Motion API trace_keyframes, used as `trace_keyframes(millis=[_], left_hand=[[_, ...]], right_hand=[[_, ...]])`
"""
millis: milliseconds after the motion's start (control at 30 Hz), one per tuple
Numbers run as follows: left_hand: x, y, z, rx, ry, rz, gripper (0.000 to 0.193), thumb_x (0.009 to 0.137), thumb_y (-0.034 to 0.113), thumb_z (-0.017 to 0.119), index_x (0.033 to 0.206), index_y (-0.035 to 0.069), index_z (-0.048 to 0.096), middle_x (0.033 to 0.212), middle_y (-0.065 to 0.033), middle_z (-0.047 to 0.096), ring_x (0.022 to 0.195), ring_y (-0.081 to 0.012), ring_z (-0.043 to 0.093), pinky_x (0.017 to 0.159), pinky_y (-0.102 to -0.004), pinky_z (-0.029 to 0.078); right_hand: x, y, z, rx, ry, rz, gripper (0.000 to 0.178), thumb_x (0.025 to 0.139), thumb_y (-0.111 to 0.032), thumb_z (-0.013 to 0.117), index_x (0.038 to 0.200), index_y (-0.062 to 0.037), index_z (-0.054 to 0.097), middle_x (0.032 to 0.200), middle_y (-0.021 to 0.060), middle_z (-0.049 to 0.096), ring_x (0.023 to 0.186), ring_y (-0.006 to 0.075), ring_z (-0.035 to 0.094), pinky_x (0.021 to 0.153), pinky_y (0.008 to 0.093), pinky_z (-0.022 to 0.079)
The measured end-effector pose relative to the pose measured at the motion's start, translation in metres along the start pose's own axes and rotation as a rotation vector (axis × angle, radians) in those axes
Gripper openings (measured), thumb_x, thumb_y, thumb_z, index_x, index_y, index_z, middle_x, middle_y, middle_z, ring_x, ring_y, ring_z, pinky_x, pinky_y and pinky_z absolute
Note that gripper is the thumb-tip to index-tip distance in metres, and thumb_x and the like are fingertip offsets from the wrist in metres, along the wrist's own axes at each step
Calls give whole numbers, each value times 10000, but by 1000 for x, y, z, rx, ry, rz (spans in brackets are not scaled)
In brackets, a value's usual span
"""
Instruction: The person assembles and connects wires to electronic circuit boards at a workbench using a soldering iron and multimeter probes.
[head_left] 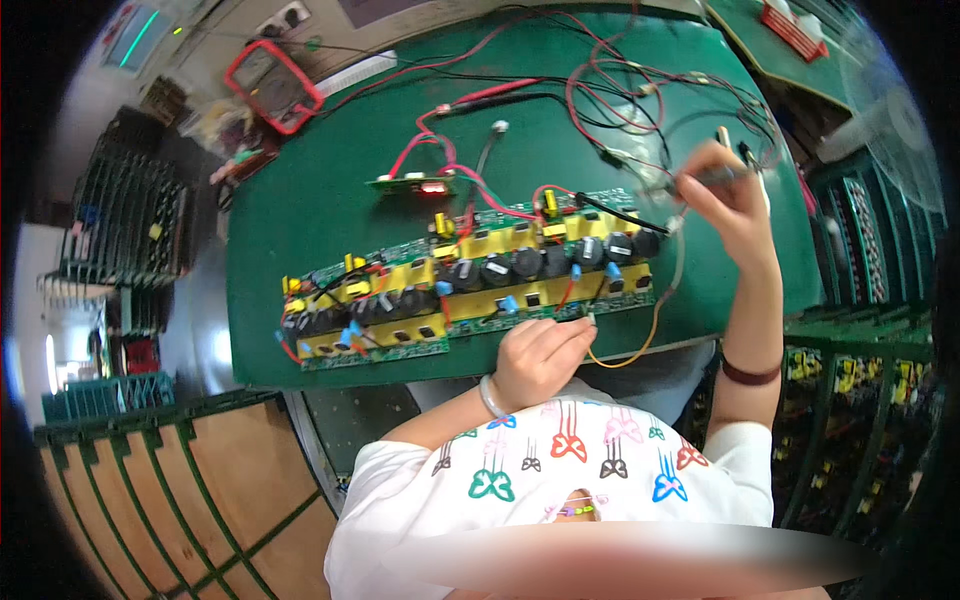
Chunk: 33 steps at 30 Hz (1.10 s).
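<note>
Two long green circuit boards, a right one (630, 297) and a left one (375, 360), lie end to end with black capacitors, yellow parts and blue discs on them. At the near edge of the right board, my left hand (543, 352) is closed, its fingertips pinched on the end of a thin yellow wire (640, 350). That wire loops right and up toward a small white plug (674, 226). My right hand (728, 205), raised past the boards' right end, grips a grey pen-like tool (718, 176); motion blurs its tip.
A small board with a lit red display (432, 188) stands behind the boards, wired to them. A red-framed multimeter (273, 87) is at the far left. Tangled red and black leads (610, 95) lie across the far right of the green table (300, 220). Racks flank both sides.
</note>
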<state>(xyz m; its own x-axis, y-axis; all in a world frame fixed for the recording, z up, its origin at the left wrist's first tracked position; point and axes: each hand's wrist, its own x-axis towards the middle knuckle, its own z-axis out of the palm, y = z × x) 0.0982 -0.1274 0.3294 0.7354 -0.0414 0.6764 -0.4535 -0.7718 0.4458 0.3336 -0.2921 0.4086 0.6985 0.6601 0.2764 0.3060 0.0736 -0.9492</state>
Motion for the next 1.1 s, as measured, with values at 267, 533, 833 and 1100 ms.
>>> trace_keyframes(millis=[267,533,833,1100], left_hand=[[-5,-5,6,55,1,71,230,705,-13,802,920,16,726,963,-110,727,551,-169,584,485,-273,435],[-10,-11,6,49,-38,93,247,716,-13,757,961,6,731,1021,-134,723,547,-142,532,463,-258,394],[-4,-12,0,57,-19,93,234,732,-3,790,952,39,723,1037,-122,725,513,-120,522,435,-254,375],[-12,-3,4,57,-7,110,262,770,55,711,1025,-2,712,1110,-131,706,637,-147,593,524,-258,458]], right_hand=[[29,47,0,26,-56,114,178,928,-158,650,845,-29,558,703,-40,507,657,37,462,580,221,351],[30,48,3,-231,-112,150,218,912,-166,648,817,-4,537,624,-27,494,593,45,398,518,248,308],[39,49,7,-283,-135,148,232,911,-167,647,817,6,524,631,-10,453,607,69,389,527,276,309],[27,49,8,-276,-83,199,194,859,-100,620,749,-15,483,623,-23,398,610,70,352,536,282,255]])
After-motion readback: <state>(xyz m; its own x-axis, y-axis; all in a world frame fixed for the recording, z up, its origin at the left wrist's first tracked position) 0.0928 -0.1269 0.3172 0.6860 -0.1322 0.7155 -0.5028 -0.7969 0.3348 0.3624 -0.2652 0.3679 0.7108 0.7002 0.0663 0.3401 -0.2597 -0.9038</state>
